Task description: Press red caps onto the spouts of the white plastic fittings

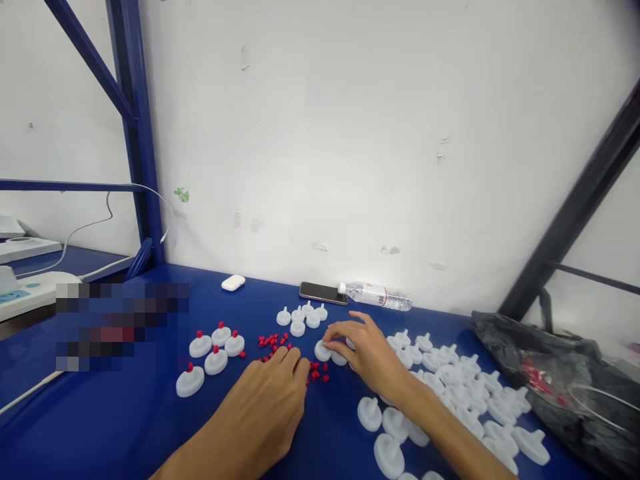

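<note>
My left hand [273, 393] is over the scattered small red caps [273, 341], its fingers curled down together. The fingertips are hidden, so what they hold, if anything, does not show. My right hand [367, 350] has its thumb and index finger closed on a round white plastic piece [323, 351] just right of the red caps. More white pieces lie partly under that hand. To the left stand several white pieces with red caps on their stems [215, 361]. A small group of bare-stemmed white pieces [297, 325] sits beyond the red caps.
A large spread of white stemmed pieces [453, 377] covers the right side of the blue table [125, 427]. Along the wall lie a white case [233, 283], a phone [323, 293] and a plastic bottle [377, 295]. A black plastic bag [565, 373] with red bits rests at right.
</note>
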Available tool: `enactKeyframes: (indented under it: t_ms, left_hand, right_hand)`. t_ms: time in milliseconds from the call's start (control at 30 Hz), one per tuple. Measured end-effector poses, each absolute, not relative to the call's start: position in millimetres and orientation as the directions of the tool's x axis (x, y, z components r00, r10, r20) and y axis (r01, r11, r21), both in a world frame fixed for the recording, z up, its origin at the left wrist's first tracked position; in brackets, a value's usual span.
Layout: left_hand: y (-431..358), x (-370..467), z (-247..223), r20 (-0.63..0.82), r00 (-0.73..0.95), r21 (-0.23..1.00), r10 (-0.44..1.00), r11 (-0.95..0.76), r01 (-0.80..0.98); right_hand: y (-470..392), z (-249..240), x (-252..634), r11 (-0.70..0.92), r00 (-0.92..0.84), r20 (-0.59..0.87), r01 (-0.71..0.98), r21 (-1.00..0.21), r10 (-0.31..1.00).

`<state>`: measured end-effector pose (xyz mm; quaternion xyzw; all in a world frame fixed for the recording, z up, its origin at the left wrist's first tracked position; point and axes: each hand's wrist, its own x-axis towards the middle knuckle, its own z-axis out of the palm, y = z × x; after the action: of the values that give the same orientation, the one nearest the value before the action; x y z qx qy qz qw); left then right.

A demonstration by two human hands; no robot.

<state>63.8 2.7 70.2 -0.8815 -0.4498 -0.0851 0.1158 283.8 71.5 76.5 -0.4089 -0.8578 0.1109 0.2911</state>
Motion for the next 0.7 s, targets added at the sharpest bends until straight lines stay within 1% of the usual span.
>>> enactKeyframes:
  t_ms: [133, 233, 333, 500, 600, 700]
  left_hand:
    - [2, 64, 71, 0.404, 0.557, -0.084, 0.726, -0.577, 0.812]
    - [2, 64, 70, 0.497, 0.516, -0.004, 0.698, -0.592, 0.806]
    - [3, 64, 67, 0.54, 0.465, 0.063, 0.702, -0.584, 0.81]
    - [4, 63, 65, 0.569, 0.441, 0.088, 0.695, -0.584, 0.807]
    - [5, 63, 65, 0.593, 0.436, 0.076, 0.677, -0.586, 0.806]
    - [6, 63, 66, 0.588, 0.439, 0.055, 0.68, -0.575, 0.816]
  right_hand:
    - [64, 86, 286, 0.586, -0.426, 0.404, 0.548, -0.597, 0.81]
    - [53, 95, 285, 0.541, -0.444, 0.353, 0.43, -0.723, 0.824]
    - [44, 101, 282, 0.486, -0.485, 0.289, 0.35, -0.801, 0.825]
    - [36, 107, 279, 0.415, -0.535, 0.208, 0.302, -0.858, 0.819]
    - [34, 110, 277, 0.411, -0.564, 0.18, 0.314, -0.856, 0.806]
    - [33, 112, 275, 0.418, -0.579, 0.17, 0.328, -0.847, 0.798]
